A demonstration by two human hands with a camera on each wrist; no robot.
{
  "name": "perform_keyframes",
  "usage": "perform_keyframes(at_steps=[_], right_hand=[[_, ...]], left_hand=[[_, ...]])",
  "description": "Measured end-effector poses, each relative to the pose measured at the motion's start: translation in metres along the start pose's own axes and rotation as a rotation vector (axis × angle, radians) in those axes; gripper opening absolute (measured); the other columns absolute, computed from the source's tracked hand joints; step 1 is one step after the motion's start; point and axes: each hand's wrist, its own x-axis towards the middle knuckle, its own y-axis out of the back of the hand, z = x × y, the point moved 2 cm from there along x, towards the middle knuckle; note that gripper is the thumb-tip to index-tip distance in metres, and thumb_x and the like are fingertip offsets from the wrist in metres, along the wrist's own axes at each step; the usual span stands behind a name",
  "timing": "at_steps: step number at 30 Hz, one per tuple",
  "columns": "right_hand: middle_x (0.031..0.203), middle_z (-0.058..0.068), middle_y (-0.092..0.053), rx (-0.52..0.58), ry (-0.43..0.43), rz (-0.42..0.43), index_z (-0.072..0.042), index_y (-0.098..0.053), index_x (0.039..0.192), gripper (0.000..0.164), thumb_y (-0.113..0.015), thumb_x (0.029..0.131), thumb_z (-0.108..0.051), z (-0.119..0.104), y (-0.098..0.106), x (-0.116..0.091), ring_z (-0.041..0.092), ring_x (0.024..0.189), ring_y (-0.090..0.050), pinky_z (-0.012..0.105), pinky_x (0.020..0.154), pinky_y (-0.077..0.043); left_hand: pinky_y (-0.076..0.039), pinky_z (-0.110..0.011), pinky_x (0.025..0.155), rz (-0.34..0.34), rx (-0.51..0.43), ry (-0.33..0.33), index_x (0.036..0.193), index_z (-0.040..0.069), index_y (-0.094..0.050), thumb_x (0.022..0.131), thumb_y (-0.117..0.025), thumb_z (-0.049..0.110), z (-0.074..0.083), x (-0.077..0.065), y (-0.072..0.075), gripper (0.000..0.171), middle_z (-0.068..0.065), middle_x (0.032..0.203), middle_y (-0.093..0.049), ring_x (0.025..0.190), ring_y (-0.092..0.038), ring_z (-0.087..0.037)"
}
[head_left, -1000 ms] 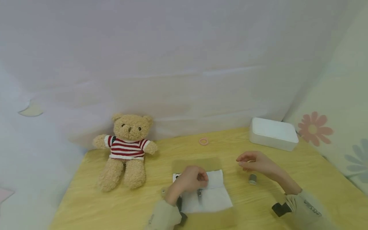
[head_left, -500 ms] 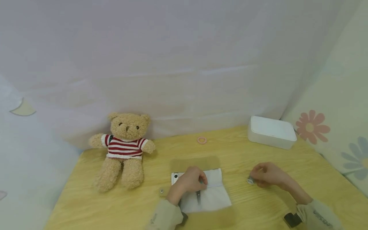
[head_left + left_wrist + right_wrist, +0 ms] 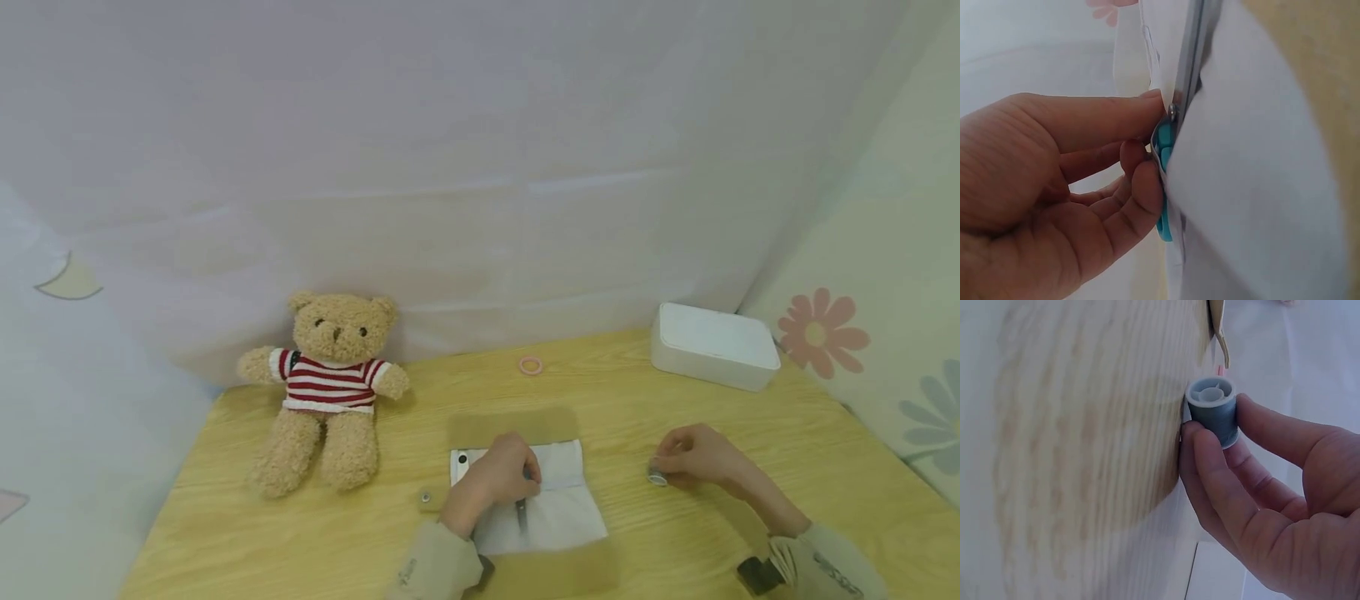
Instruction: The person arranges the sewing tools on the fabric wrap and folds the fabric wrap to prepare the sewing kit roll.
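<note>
My left hand (image 3: 501,477) is over a white cloth pouch (image 3: 566,521), its thumb and curled fingers at the teal handles of a small pair of scissors (image 3: 1165,147). The grey blades run along the white cloth, with a rivet beside the thumb tip; a thin pale edge of fabric bends round the handles. At the right, my right hand (image 3: 701,457) pinches a thread spool (image 3: 1213,415) between thumb and fingers, close over the wooden table. Grey-green thread is wound on it, and its pale hollow end faces the right wrist camera.
A teddy bear (image 3: 333,383) in a striped jersey sits at the back left of the table (image 3: 247,533). Near the back edge lies a pink ring (image 3: 531,366). A white box (image 3: 715,346) stands at the back right. A strap with a snap (image 3: 426,497) sticks out left of the pouch.
My right hand has come down onto the spool, which stood on the table, and now grips and tilts it. My left hand has stayed over the pouch.
</note>
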Motion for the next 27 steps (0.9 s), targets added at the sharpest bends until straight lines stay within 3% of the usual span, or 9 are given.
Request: perform_keyframes(at_steps=[6,11,19,27], right_hand=[[0.09,0.009,-0.067,-0.013,0.062,0.007,0.004,-0.064,0.094,0.021,-0.068,0.089,-0.016,-0.005,-0.002,0.004,0.02,0.08,-0.061,0.031,0.067,-0.053],[0.088,0.01,-0.065,-0.004,0.107,-0.016,0.004,-0.063,0.095,0.022,-0.067,0.089,-0.017,-0.011,-0.003,0.01,0.017,0.078,-0.059,0.03,0.068,-0.052],[0.107,0.018,-0.064,0.167,0.166,-0.136,0.008,-0.055,0.107,0.029,-0.063,0.092,-0.015,-0.025,-0.014,0.024,0.022,0.093,-0.064,0.036,0.081,-0.054],[0.102,0.015,-0.065,0.246,0.188,-0.213,0.014,-0.047,0.116,0.042,-0.065,0.091,-0.015,-0.052,-0.043,0.044,0.022,0.092,-0.064,0.039,0.082,-0.053]], left_hand=[[-0.037,-0.022,0.069,-0.002,0.027,-0.024,0.062,0.011,-0.067,0.076,-0.074,0.002,0.0,0.0,0.0,0.018,0.005,0.075,-0.05,0.074,-0.043,-0.008],[-0.038,-0.023,0.072,-0.005,0.048,-0.041,0.061,0.012,-0.064,0.074,-0.075,0.003,-0.001,0.0,-0.001,0.019,0.007,0.071,-0.049,0.074,-0.042,-0.007],[-0.038,-0.025,0.079,-0.001,0.085,-0.058,0.06,0.015,-0.063,0.073,-0.076,0.005,0.0,0.001,-0.002,0.021,0.008,0.071,-0.049,0.077,-0.041,-0.007],[-0.037,-0.022,0.071,0.02,0.054,-0.066,0.057,0.015,-0.065,0.072,-0.076,0.003,-0.001,0.002,-0.001,0.022,0.008,0.077,-0.051,0.076,-0.042,-0.008]])
